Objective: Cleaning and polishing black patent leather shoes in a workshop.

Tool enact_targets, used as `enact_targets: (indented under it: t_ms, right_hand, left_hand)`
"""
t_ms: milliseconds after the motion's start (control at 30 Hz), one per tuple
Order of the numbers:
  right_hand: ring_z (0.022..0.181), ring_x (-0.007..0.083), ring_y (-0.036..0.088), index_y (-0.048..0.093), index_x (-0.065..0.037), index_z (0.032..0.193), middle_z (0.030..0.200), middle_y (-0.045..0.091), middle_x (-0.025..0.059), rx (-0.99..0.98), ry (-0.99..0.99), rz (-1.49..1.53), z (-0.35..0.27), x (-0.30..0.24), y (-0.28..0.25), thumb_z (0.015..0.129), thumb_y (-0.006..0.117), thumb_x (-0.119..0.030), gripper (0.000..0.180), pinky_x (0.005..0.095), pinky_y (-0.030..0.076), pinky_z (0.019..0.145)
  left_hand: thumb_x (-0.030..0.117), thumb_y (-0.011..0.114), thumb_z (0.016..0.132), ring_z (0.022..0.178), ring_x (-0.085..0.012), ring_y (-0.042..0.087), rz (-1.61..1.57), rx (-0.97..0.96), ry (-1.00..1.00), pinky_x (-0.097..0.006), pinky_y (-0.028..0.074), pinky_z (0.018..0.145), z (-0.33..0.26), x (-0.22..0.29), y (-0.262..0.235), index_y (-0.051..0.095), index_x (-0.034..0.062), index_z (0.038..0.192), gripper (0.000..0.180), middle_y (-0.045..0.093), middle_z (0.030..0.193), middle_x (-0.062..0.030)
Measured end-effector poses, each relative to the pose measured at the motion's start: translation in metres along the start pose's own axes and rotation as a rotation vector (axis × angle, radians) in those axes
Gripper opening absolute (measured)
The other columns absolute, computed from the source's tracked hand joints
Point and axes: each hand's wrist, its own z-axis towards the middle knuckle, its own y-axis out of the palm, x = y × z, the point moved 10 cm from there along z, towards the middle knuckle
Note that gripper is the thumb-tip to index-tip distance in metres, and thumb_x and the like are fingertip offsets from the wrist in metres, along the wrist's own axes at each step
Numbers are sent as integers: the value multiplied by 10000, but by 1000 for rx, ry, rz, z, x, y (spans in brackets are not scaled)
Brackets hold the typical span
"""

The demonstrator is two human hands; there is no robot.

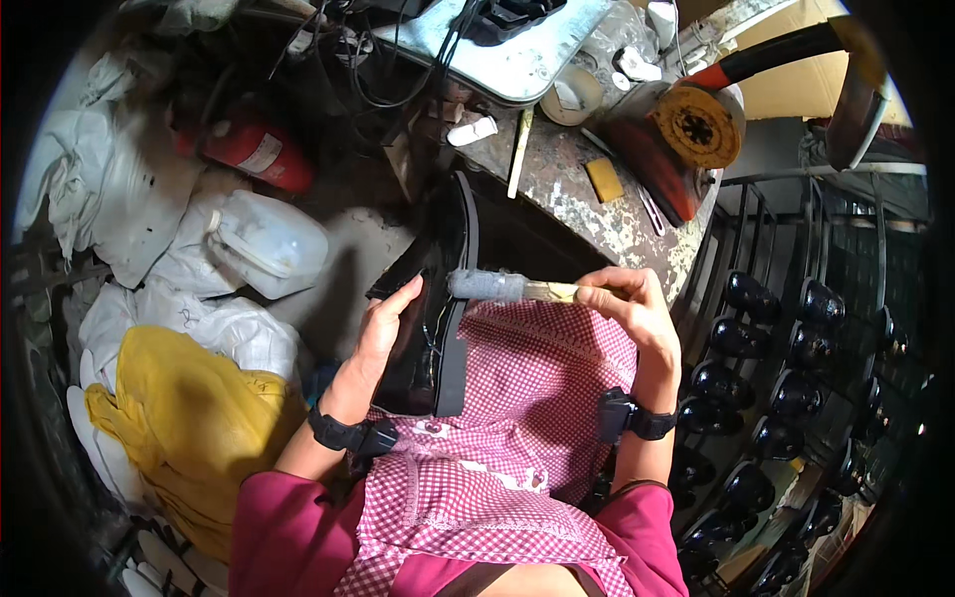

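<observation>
A glossy black shoe (406,370) with a thick black sole is held on its side above my lap. My left hand (376,333) grips it from the left, thumb along its upper edge and the other fingers mostly hidden. In my right hand (637,308) is a wooden stick with a grey cloth-wrapped end (487,286), pinched by its handle between thumb and fingers. The wrapped end lies against the sole's edge, about halfway along the shoe. Beneath both hands spreads a red-and-white checked apron (527,368).
A worn workbench (557,179) ahead carries a yellow block (604,180), a small tub (572,96) and a machine with a round yellow disc (698,126). Racks of shiny black shoes (746,398) stand right. Left are a plastic jug (267,244), yellow cloth (189,418) and a red cylinder (261,151).
</observation>
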Motion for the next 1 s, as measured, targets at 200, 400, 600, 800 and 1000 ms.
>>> enact_targets:
  t_ms: [200,400,600,800,1000]
  right_hand:
    - [680,79,548,665,11,852,729,630,34,-76,27,-18,2,-1,4,774,665,-110,144,224,444,631]
    - [718,102,578,668,3,842,747,643,56,-105,41,-48,2,-5,9,770,664,-110,134,235,462,676]
    - [711,100,573,663,16,861,749,642,56,-130,-29,44,4,-3,11,778,662,-126,164,233,460,667]
    - [682,87,560,667,8,855,736,639,45,-95,-74,4,4,0,2,774,663,-120,152,232,452,641]
    - [694,98,572,665,17,864,728,643,47,-13,-52,-49,10,-1,-8,762,678,-141,188,240,461,652]
  left_hand:
    - [138,544,856,835,-133,610,66,-5,142,-237,487,744,-9,11,-6,601,-5,1033,235,636,965,-64]
    - [152,518,870,877,-127,598,184,27,114,-235,468,797,-15,9,-9,600,-30,1036,260,630,992,-69]
    - [163,515,870,876,-121,598,106,-46,96,-232,466,780,-19,8,8,611,-30,1016,260,635,973,-62]
    - [163,510,870,879,-118,597,139,6,91,-230,470,780,-12,4,-4,607,-32,1013,261,635,973,-63]
    - [139,503,870,935,-125,583,286,12,214,-248,443,843,-20,19,8,574,-33,1079,280,617,1031,-69]
